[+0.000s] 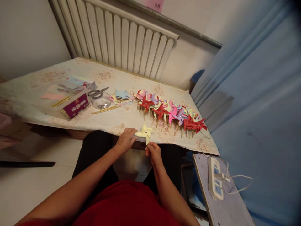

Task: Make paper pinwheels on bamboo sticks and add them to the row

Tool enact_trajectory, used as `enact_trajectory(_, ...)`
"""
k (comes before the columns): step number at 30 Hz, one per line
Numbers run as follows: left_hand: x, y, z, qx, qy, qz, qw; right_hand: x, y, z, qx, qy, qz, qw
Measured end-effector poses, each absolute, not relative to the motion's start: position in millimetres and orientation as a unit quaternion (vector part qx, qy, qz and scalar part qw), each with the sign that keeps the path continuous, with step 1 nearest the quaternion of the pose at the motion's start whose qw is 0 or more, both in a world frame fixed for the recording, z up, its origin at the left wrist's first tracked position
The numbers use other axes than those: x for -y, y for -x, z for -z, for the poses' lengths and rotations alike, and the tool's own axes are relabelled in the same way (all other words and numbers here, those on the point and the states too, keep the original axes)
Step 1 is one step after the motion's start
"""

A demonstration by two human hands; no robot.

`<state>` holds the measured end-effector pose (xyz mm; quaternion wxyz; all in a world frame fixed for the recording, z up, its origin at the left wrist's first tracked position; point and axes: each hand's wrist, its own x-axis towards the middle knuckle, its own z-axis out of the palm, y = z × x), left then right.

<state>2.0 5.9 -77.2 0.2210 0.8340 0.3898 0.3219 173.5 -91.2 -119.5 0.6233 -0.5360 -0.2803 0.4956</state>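
Note:
A pale yellow paper pinwheel (pixel 145 133) with a shiny pin at its centre is held at the table's front edge. My left hand (pixel 126 140) pinches the tip of its left blade between thumb and fingers. Below the pinwheel, my right hand (pixel 154 152) is closed at the lower blade; whether it also grips a stick there is hidden. Rows of finished paper pinwheels (pixel 161 110) in red, pink, purple and yellow stand on thin sticks just beyond, to the right.
On the flowered tablecloth (pixel 105 122) lie folded paper squares (pixel 121 94), a round dish of small metal pins (pixel 101 103), scissors (pixel 97 93), thin sticks (pixel 106 109) and a purple-labelled box (pixel 75 105). A power strip (pixel 215 179) with cables sits on a bench at right, beside a blue curtain (pixel 256 116).

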Motion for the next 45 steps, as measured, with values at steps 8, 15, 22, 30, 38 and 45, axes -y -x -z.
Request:
enact_trajectory(8, -6, -8, 81, -0.382, -0.85, -0.296, 0.21, 92, -173, 117, 0.292, 0.535, -0.496, 0.618)
enact_trajectory(15, 4, -10, 84, -0.393, -0.852, -0.282, 0.202, 92, -172, 117, 0.288, 0.544, -0.5, 0.61)
enact_trajectory(22, 15, -19, 85, -0.423, -0.832, -0.27, 0.234, 91, -172, 120, 0.279, 0.535, -0.503, 0.618)
enact_trajectory(30, 26, -34, 83, -0.438, -0.808, -0.267, 0.29, 89, -172, 125, 0.285, 0.527, -0.506, 0.62)
enact_trajectory(38, 30, -37, 85, -0.452, -0.737, -0.296, 0.406, 90, -173, 124, 0.292, 0.527, -0.496, 0.625)
enact_trajectory(45, 27, -39, 93, -0.479, -0.543, -0.332, 0.604, 90, -172, 125, 0.295, 0.535, -0.499, 0.615)
